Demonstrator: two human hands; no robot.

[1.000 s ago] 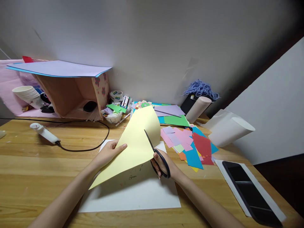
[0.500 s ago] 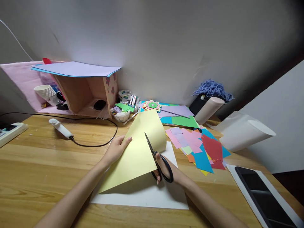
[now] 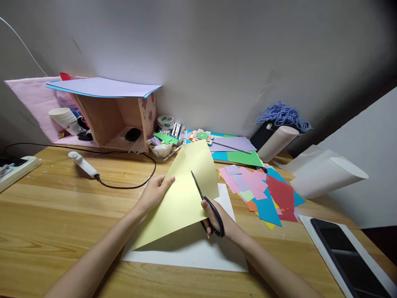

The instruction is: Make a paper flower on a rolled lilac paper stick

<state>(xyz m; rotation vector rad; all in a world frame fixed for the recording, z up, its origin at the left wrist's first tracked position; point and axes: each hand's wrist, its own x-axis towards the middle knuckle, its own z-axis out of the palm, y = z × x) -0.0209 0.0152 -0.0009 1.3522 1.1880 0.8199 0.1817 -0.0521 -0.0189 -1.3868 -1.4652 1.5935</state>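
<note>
A pale yellow sheet of paper [image 3: 173, 211] is held up at a tilt over a white sheet [image 3: 186, 256] on the table. My left hand [image 3: 155, 192] grips the yellow sheet by its left edge, thumb on top and the other fingers hidden underneath. In my right hand [image 3: 217, 215] is a pair of black-handled scissors [image 3: 221, 219], thumb through one loop. One blade lies above the yellow paper, pointing up and left; the other is hidden beneath it.
Coloured paper scraps [image 3: 248, 182] lie to the right, near a phone [image 3: 344, 252] on white paper. Behind stand a pink box [image 3: 150, 120], a small bowl of scraps [image 3: 161, 150] and layered paper flowers [image 3: 201, 135]. A white corded device [image 3: 83, 164] rests left.
The scissor handles have drawn closer together, with the blade still across the yellow paper. The whole view has shifted slightly; my left hand keeps its hold.
</note>
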